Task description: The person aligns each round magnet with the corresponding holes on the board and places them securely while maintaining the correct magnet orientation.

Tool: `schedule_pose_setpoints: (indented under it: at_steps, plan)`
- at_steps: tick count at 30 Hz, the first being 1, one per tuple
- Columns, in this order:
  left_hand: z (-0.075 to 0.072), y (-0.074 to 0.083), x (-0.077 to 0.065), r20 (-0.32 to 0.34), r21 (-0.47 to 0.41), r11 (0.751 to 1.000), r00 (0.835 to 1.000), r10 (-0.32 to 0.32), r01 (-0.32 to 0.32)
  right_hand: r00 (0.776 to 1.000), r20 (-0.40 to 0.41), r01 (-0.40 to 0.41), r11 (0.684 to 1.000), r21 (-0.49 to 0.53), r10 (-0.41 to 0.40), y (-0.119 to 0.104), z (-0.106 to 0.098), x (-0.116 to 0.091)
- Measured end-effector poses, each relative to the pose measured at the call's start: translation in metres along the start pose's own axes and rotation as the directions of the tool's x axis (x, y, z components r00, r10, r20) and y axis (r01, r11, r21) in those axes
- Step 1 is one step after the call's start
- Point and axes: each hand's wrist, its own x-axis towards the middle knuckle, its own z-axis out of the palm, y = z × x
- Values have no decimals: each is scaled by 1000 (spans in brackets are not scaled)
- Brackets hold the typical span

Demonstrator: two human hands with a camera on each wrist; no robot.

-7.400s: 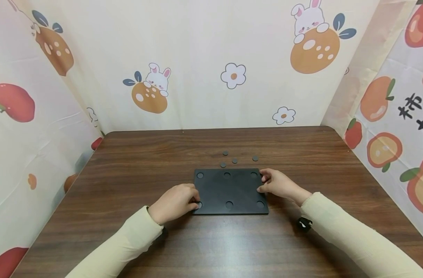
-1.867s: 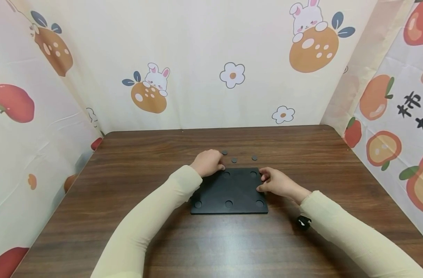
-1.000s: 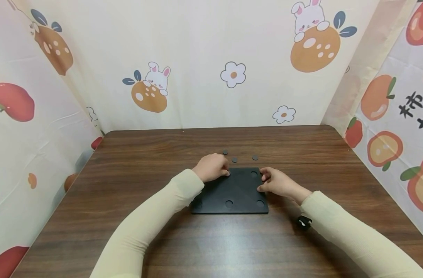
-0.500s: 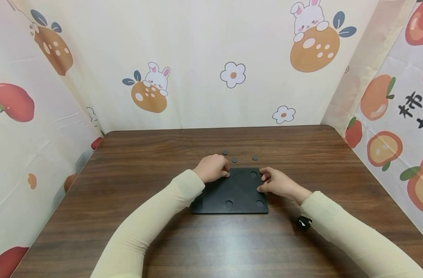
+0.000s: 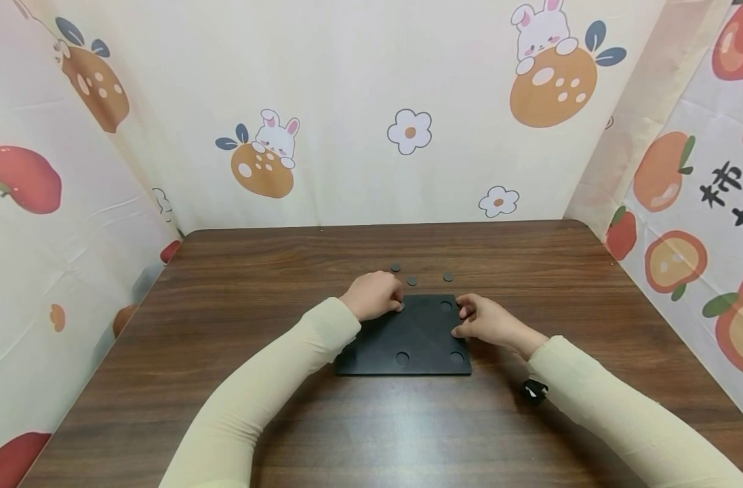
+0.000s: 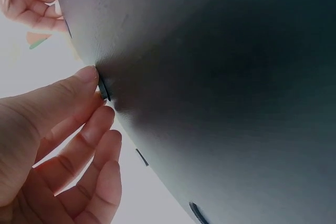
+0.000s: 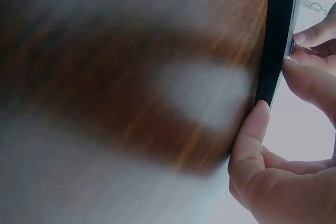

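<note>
A flat black rectangular board [image 5: 429, 339] with round recesses lies on the table. My left hand [image 5: 374, 296] is over its far edge, at the middle recess. In the left wrist view, the thumb and a finger pinch a small dark disc [image 6: 104, 89] right at the board's surface. My right hand [image 5: 490, 324] grips the board's right side near the far corner; the right wrist view shows thumb and fingertip at the board's edge [image 7: 278, 35]. Recesses show at far right [image 5: 446, 306], near middle [image 5: 403, 358] and near right [image 5: 457, 357]. My left hand and sleeve cover the board's far left part.
Three loose dark discs lie behind the board: one at the back [image 5: 396, 268], one in the middle [image 5: 412, 280] and one to the right [image 5: 447, 277]. The brown wooden table [image 5: 255, 271] is bounded by patterned cloth walls [image 5: 347, 176].
My left hand went from the board's near left corner to a disc behind the board, then back to the far middle recess with it. My right hand keeps its place.
</note>
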Motion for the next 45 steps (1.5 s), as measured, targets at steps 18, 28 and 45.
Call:
schedule_pose_setpoints:
  at_steps: [18, 28, 45]
  plan:
    - [2, -1, 2, -9, 6, 1000, 1000, 8, -8, 1000, -1, 8, 1000, 2, -8, -1, -1, -2]
    - [2, -1, 2, -7, 4, 1000, 1000, -3, 3, 1000, 2, 5, 1000, 2, -5, -2, 0, -2]
    - [-3, -2, 8, -51, 18, 1000, 999, -6, 7, 1000, -5, 9, 1000, 8, -9, -1, 0, -2]
